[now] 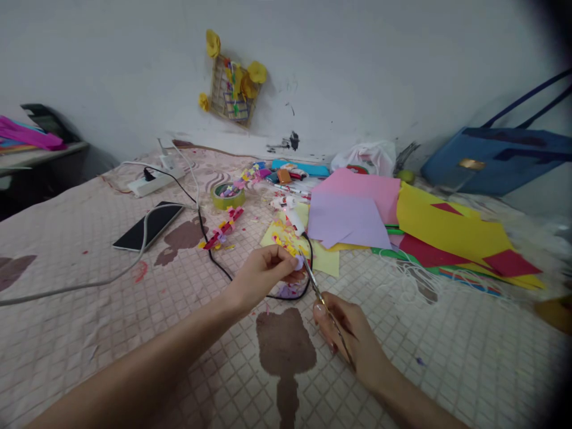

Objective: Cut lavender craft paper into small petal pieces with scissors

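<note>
The left hand pinches a small purple paper piece over the middle of the table, right at the tips of the scissors; the right hand is wrapped around their handles. A clean cut probably calls for holding the paper steady, turning it into the blades, and keeping fingers back. The scissors point far and slightly left, their long axis slanting from near right.

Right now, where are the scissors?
In the head view, the scissors are just right of centre, below mid-height, in the right hand; their tips are next to the small lilac paper piece in the left hand.
</note>
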{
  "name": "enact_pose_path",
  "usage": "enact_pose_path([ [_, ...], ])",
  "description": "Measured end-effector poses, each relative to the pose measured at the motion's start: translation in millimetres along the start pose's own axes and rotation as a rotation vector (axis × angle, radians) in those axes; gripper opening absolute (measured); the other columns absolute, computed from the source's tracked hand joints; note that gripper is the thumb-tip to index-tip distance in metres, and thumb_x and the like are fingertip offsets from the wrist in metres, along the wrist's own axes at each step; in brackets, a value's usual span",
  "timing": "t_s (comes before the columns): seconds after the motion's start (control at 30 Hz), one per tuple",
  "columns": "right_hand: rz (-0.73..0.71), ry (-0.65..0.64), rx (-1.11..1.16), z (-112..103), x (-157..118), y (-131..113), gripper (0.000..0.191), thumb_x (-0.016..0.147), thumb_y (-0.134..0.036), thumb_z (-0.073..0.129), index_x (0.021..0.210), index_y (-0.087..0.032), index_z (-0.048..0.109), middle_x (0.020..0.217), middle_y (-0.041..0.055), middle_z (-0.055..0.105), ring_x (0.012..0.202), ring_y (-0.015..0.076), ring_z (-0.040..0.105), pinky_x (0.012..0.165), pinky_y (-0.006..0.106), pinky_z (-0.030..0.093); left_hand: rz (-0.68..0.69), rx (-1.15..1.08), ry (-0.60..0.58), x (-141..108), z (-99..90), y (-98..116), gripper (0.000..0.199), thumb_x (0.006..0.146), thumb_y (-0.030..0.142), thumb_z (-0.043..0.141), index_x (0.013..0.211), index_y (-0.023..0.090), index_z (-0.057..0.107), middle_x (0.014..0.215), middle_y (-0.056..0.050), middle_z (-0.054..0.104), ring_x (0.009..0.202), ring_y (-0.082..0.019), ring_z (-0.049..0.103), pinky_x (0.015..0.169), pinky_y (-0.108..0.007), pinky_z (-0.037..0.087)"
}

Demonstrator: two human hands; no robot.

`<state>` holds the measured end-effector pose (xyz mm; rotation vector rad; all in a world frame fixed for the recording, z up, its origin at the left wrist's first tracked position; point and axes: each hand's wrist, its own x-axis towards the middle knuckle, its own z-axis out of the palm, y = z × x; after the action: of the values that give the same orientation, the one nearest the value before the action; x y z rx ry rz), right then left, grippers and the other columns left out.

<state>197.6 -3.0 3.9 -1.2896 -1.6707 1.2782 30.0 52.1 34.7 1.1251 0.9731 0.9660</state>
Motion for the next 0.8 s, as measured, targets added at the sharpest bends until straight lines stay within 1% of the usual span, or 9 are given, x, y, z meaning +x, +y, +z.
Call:
enact_pose_path([
  [0.43,0.014,0.006,-0.021,0.4,0.8,2.2,0.033,0.082,-0.042,0.048,0.059,-0.02,0.038,0.049,-0.0063,0.035,0.044,0.0086,0.031,0.041,0.022,0.023,0.023,0.005,-0.006,2.1,-2.0,-4.6,0.017,0.074,0.027,0.061,0.07,0.012,0.054,0.067,-0.003,0.063,0.061,-0.01,0.059,0.065,-0.025,0.049],
  [0.8,-0.002,0.009,-0.075,0.1,0.5,1.4,0.035,0.084,-0.046,0.041,0.059,-0.021,0.038,0.049,-0.0059,0.034,0.045,0.0092,0.032,0.042,0.022,0.024,0.006,-0.003,0.001,1.0,-1.1,-2.4,0.018,0.074,0.028,0.061,0.069,0.012,0.054,0.065,-0.002,0.062,0.061,-0.01,0.058,0.064,-0.025,0.048],
])
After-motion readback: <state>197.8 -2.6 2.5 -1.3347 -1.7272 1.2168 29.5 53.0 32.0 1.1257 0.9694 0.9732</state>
